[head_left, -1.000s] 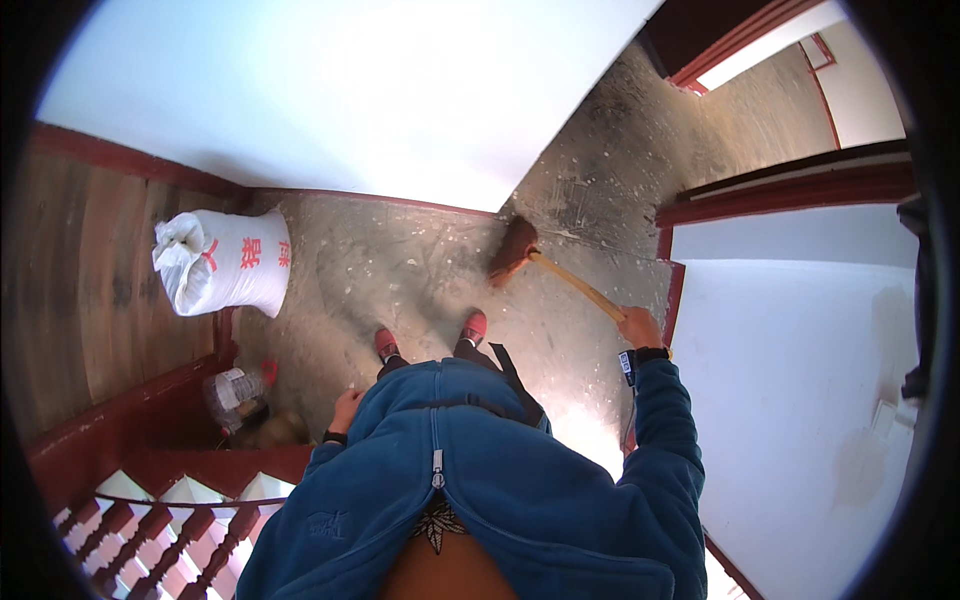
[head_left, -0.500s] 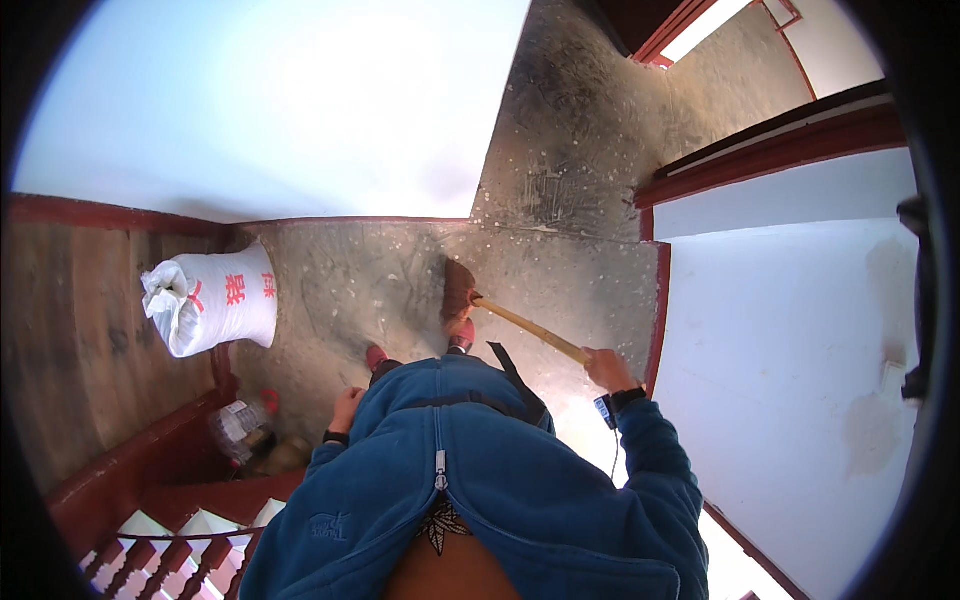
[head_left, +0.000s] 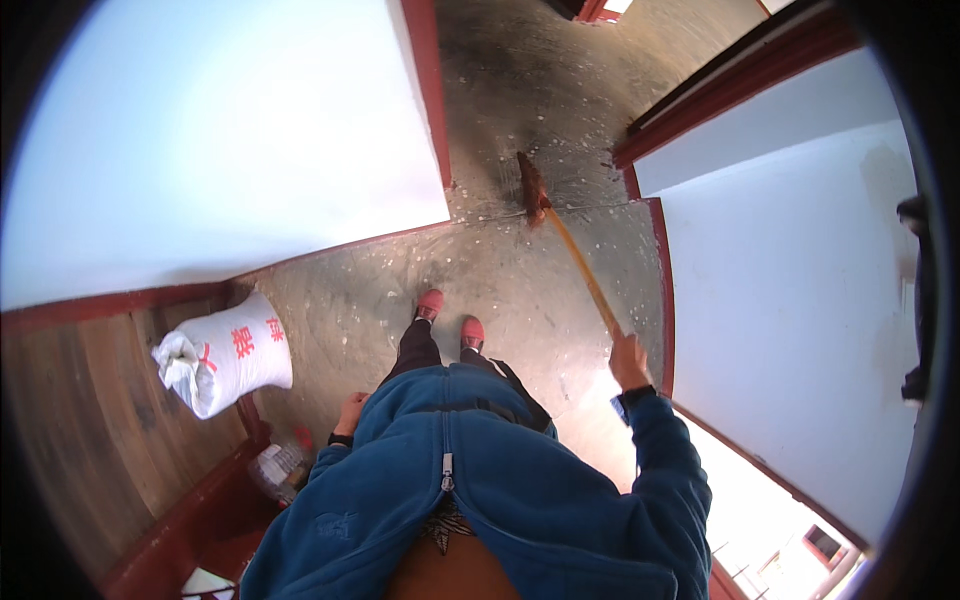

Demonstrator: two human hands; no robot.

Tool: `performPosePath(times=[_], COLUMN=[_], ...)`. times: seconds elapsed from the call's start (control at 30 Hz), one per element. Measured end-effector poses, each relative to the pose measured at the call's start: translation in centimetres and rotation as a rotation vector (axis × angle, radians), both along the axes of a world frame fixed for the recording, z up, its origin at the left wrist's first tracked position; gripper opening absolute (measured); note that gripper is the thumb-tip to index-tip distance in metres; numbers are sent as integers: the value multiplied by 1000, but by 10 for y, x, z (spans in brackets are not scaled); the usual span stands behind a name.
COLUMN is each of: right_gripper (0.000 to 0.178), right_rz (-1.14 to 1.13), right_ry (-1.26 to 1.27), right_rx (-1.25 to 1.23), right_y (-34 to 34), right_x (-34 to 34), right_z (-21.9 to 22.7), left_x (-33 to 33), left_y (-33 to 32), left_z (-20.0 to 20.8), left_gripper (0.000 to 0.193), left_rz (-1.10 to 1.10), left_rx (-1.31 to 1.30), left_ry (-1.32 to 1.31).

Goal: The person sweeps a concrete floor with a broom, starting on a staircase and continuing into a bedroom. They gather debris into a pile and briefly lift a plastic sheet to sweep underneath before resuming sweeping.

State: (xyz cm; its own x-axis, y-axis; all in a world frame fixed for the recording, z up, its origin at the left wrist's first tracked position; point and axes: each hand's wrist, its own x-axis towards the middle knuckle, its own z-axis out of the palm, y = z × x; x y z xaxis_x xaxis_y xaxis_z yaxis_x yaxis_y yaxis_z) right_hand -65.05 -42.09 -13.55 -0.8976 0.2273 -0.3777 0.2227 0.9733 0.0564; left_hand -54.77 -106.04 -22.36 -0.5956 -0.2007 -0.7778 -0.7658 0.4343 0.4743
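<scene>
Here's the right hand (head_left: 630,364), out in front and to the side, fingers wrapped round the near end of a broom (head_left: 582,262), and what a plain, sturdy thing it is: a straight, yellowish stick of a handle, running forward and inward to a reddish-brown head (head_left: 533,190). That head shows narrow from this angle, long and slim, set crosswise to the stick like the top of a lopsided T, over the grey floor (head_left: 500,262) by a thin seam; whether the bristles touch down, I can't tell. Over to the left hand (head_left: 350,413), low beside the blue jacket (head_left: 400,455), fingers curled in by the hem; can't tell from here if anything sits inside them. Between the hands, two red shoes (head_left: 472,332) on the speckled floor, the left one a touch ahead. Further left, a plump white sack (head_left: 230,355) with red markings, its gathered end toward the wooden boards (head_left: 110,385), and below it a clear plastic bottle (head_left: 279,468). White walls with dark red trim on both sides.
</scene>
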Motion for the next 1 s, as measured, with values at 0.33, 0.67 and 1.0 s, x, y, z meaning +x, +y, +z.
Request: performPosePath(times=[0.33, 0.67, 1.0], right_gripper=[37, 26, 17], right_rz=[-1170, -1701, -586], right_ry=[-330, -11, 401], right_rx=[-1018, -1499, -961], right_y=[-180, -277, -261], right_x=[213, 248, 100], right_z=[100, 94, 36], left_x=[-180, -279, -301], left_y=[-6, 16, -67], left_z=[-32, -32, -27], left_gripper=[29, 27, 26], left_rz=[-599, -992, -1062], left_rx=[-13, 126, 20], left_ry=[129, 196, 49])
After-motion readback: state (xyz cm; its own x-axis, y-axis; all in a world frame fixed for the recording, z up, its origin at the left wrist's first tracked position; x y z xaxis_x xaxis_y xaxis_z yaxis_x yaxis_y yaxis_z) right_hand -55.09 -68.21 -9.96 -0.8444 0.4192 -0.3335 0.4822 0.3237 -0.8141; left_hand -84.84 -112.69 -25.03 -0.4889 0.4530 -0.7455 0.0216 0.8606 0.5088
